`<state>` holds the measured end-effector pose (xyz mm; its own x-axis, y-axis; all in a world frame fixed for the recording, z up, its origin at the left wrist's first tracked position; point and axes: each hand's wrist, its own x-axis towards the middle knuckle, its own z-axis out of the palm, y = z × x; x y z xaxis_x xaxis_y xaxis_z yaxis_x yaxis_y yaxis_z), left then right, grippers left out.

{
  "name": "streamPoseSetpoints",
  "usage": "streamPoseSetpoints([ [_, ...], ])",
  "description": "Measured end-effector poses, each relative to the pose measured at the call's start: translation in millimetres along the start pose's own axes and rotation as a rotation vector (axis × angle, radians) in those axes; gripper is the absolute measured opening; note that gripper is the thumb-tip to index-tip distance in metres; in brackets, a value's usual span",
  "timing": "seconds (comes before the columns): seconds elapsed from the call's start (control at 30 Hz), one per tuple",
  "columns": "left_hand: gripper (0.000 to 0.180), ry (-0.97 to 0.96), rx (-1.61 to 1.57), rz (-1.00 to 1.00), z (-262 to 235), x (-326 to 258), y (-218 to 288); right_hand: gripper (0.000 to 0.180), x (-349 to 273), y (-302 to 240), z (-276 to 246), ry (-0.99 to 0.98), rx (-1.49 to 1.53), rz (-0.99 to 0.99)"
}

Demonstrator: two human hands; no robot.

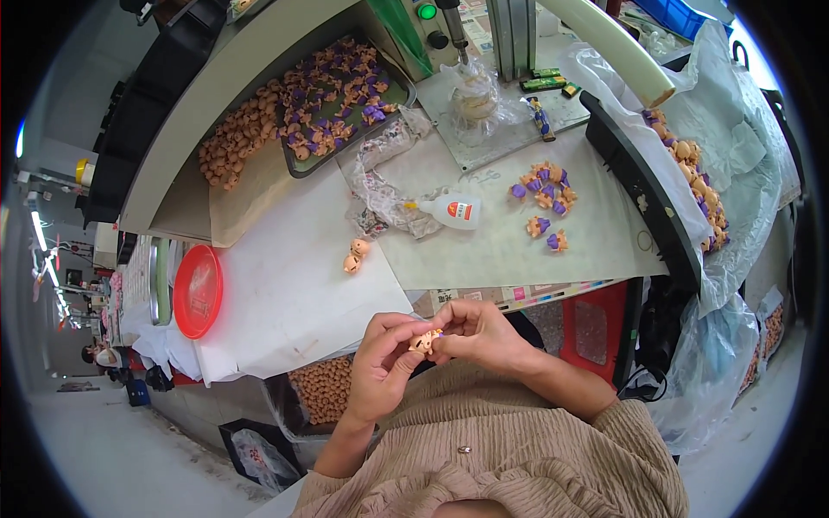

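head view | tan shirt (pixel 527 423) nearest; before it, left hand (pixel 378 369) and right hand (pixel 484 335) both clamp fingertips on small peach-and-purple piece (pixel 422 344) | looks light, stiff, maybe slippery; pinch by rounded sides, sparing thin points | beyond: two peach balls (pixel 352 263), white bottle (pixel 456 211), dark tray (pixel 397 93)

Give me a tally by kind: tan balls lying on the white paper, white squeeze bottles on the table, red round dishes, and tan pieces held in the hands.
Tan balls: 2
White squeeze bottle: 1
Red round dish: 1
Held tan piece: 1
Total: 5
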<state>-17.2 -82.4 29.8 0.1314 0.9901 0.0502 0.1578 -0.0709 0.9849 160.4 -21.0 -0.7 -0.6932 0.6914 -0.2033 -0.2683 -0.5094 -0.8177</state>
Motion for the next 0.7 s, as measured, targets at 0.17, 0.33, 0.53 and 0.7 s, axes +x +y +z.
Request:
streamPoseSetpoints([
  [0.17, 0.026, 0.036, -0.072, 0.016, -2.4, 0.0, -4.2, 0.015, 0.4, -2.0, 0.7, 0.006, 0.006, 0.007],
  [0.33, 0.026, 0.022, -0.182, -0.032, -5.2, 0.5, -1.8, 0.016, 0.9, -3.3, 3.3, -0.002, 0.018, 0.017],
  [0.53, 0.026, -0.001, -0.266, -0.091, -10.3, 0.3, -5.8, 0.019, 0.8, -4.9, 4.7, -0.008, 0.036, 0.054],
  [0.7, 0.029, 0.068, -0.318, -0.127, -8.0, -1.1, -2.1, 0.026, 1.4, 0.4, 5.2, -0.04, 0.016, 0.039],
])
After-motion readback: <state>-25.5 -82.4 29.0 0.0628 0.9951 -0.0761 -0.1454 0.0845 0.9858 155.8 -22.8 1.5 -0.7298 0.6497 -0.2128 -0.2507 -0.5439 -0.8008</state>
